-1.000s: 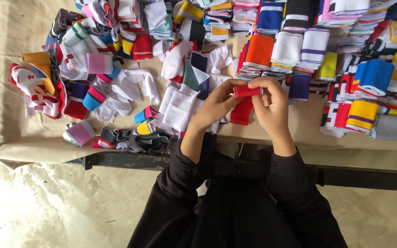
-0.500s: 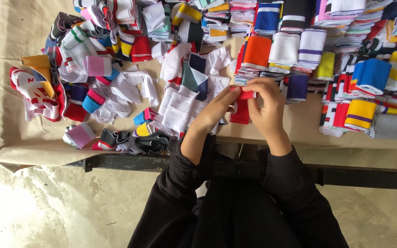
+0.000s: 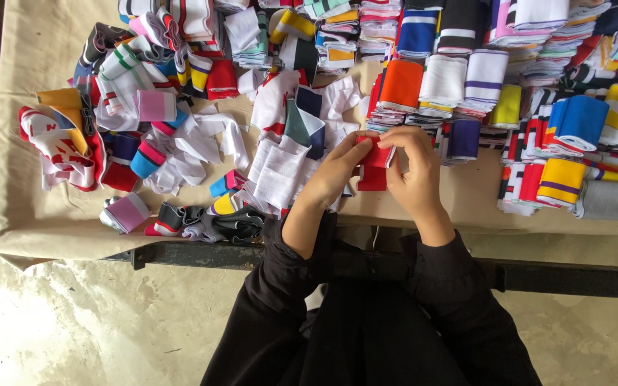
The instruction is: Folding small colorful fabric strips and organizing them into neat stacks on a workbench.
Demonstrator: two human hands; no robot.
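A bench (image 3: 44, 221) under a tan cloth carries loose fabric pieces on its left half and folded, stacked pieces (image 3: 559, 121) on its right. Near the front edge at centre, both hands meet above the cloth. The left hand (image 3: 337, 171) and right hand (image 3: 415, 171) are closed with fingertips pinching a small red fabric piece (image 3: 375, 166), which sits between them, its lower part hanging just over the cloth

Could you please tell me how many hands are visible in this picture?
2: the left hand and the right hand, both over the table's near edge, gripping one red fabric piece between them.
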